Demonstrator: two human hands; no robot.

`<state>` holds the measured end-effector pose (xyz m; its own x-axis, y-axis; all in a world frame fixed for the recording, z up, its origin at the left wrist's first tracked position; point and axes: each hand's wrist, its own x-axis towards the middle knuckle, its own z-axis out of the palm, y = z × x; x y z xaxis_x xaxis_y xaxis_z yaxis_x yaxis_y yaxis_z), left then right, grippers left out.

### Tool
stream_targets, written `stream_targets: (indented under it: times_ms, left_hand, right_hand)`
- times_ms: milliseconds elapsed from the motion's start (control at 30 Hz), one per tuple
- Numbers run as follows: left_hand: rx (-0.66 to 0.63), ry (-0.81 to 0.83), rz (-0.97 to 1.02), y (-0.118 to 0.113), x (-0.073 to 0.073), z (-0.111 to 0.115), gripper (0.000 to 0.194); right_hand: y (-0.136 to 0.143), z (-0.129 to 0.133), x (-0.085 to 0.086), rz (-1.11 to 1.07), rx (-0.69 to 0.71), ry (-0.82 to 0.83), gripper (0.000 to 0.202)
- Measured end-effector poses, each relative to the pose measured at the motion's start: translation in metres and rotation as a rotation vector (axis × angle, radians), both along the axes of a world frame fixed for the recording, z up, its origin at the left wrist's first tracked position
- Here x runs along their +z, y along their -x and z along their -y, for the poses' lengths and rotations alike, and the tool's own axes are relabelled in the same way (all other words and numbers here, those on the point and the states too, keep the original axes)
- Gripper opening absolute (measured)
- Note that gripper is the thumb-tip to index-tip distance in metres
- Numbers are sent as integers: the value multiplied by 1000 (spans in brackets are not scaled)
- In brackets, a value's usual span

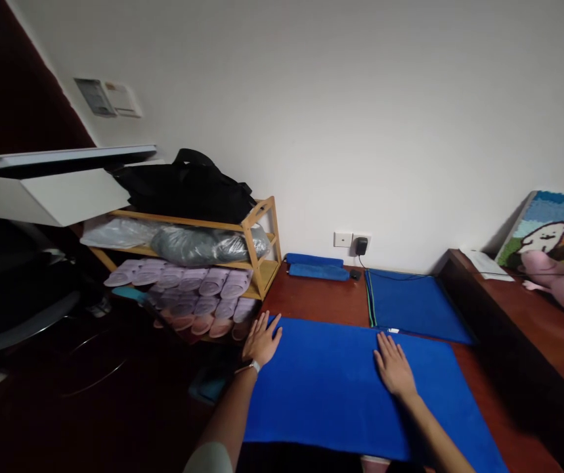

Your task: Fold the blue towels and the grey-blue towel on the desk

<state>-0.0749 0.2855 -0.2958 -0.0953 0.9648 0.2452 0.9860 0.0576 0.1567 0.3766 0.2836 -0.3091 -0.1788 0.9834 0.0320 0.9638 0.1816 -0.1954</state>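
Note:
A blue towel lies spread flat over the reddish-brown tabletop, its near edge close to my body. At its far left corner rests my left hand, fingers spread, a watch on the wrist. My right hand lies flat on the towel near the far edge, right of the middle, with fingers stretched out. Just beyond is a folded blue cloth with a green-trimmed left edge; a small white tag shows between it and the towel. Against the wall sit folded blue cloths.
Left of the table stands a wooden rack with rows of slippers, plastic-wrapped bundles and a black bag. A black plug sits in the wall socket, its cable trailing right. A raised ledge at right holds a pink plush toy and a picture.

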Motion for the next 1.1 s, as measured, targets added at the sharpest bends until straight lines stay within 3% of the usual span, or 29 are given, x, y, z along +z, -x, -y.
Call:
stream_targets:
  times_ms: [100,200,267,367,467,567,733,867,967,1033,1100]
  left_hand:
    - [-5,-8,3,2,-5,-2,54]
    - [-18,-4,-1,6,-9,-4,55]
    - [-19,19,-9,7,-8,-5,55]
    - [-7,48,-42,4,4,-5,55]
    - [-15,-38,-71,-11,21,4,56]
    - [-66,-163,-53,-37,29,28,54]
    - [-279,-107,-47,-79,11,90,49]
    - [-249,-7,-49,-87,-1,117,53]
    - [-215,54,-38,-87,1,118,54]
    - [-206,73,-36,-88,4,116,54]
    - [-203,81,-35,-90,7,115,55]
  right_hand:
    - [-86,1,-9,59,-163,23,73]
    - [-150,-3,-8,51,-294,44,75]
    - [-172,-6,-2,26,-311,49,76]
    - [-174,-6,7,-16,-287,21,75]
    - [-139,6,12,-55,-237,-47,73]
    - [-68,34,18,-134,-85,-116,69]
    - [87,81,33,-264,183,-75,66]
    - [168,94,38,-286,256,-1,65]
    - [182,98,33,-272,233,43,66]
    - [166,100,28,-245,195,53,67]
    - [130,104,21,-214,124,42,68]
